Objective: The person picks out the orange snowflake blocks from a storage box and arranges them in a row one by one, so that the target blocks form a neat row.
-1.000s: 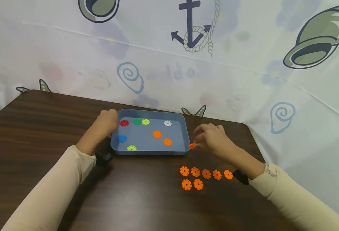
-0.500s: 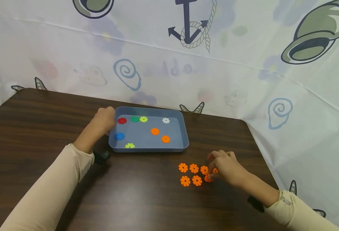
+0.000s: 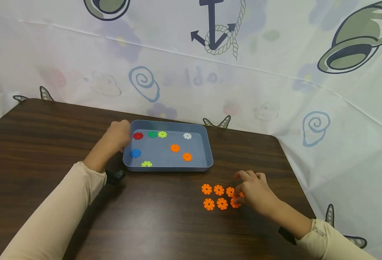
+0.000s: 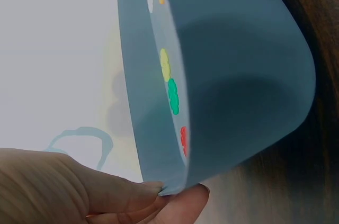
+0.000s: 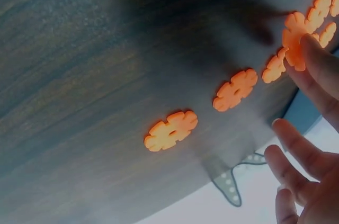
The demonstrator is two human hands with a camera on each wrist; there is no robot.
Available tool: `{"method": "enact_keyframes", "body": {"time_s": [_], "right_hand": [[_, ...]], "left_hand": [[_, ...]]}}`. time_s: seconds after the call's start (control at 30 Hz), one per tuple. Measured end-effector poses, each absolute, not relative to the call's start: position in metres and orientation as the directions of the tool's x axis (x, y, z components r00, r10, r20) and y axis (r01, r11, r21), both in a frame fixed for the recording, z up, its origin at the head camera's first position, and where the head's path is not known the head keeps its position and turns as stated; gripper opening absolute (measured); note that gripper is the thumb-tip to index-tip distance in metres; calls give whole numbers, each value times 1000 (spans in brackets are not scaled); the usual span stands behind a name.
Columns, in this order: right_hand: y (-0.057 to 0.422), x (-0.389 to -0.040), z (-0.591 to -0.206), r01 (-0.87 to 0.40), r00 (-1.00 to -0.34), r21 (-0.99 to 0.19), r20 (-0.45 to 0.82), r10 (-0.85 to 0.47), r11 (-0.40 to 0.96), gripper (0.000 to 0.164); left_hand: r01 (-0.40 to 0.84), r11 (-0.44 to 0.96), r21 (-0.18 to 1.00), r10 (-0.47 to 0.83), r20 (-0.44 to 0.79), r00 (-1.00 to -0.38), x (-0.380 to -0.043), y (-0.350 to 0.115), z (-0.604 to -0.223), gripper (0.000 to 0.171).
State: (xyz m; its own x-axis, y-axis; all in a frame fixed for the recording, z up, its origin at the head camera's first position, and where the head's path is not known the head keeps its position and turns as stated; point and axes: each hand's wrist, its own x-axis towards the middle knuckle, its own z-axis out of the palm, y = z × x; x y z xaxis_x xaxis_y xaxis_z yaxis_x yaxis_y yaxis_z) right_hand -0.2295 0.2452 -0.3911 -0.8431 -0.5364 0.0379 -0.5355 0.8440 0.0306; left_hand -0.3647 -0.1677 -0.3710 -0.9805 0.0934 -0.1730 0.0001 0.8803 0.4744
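With thumb and fingers, my left hand (image 3: 118,135) pinches the rim of the blue-grey tray (image 3: 168,169) at its left end; the left wrist view shows the grip at a corner of the tray wall (image 4: 243,75). My right hand (image 3: 258,191) is over the table in front of the tray's right side. Its thumb and a finger pinch an orange notched plastic disc (image 5: 294,38), tilted in the right wrist view, while the other fingers spread away. Beside it, orange discs (image 3: 222,203) lie in two rows; the hand hides part of the upper row.
Inside the tray lie a red disc (image 3: 138,136), a green disc (image 3: 153,134), a blue disc (image 3: 135,153), a white disc (image 3: 187,135), two yellow-green discs and two orange discs (image 3: 175,148). A printed white cloth (image 3: 177,90) hangs behind the dark wooden table (image 3: 64,144).
My right hand has carried an orange disc from beside the tray's right corner down to the end of the lower row. My left hand has stayed on the tray rim.
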Motion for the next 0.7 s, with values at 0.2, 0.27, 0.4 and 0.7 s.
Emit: {"method": "enact_keyframes", "body": {"time_s": [0.2,0.27,0.4,0.7], "right_hand": [[245,-227,-396,-522,-849,49,71,-524,852,17],[245,-227,-397,-515,-853,53,69,-518,856,19],[245,-227,-396,-505,-859,54,65,-508,861,21],[224,-281,-337,-464,-861,50,208,-464,884,19]], "left_hand": [[6,879,477,99,-170,-981,-365,-167,-371,23],[4,879,476,96,-169,-981,-364,-167,-371,23],[2,879,477,93,-168,-981,-365,-165,-370,24],[-8,892,452,86,-187,-978,-367,-165,-370,23]]}}
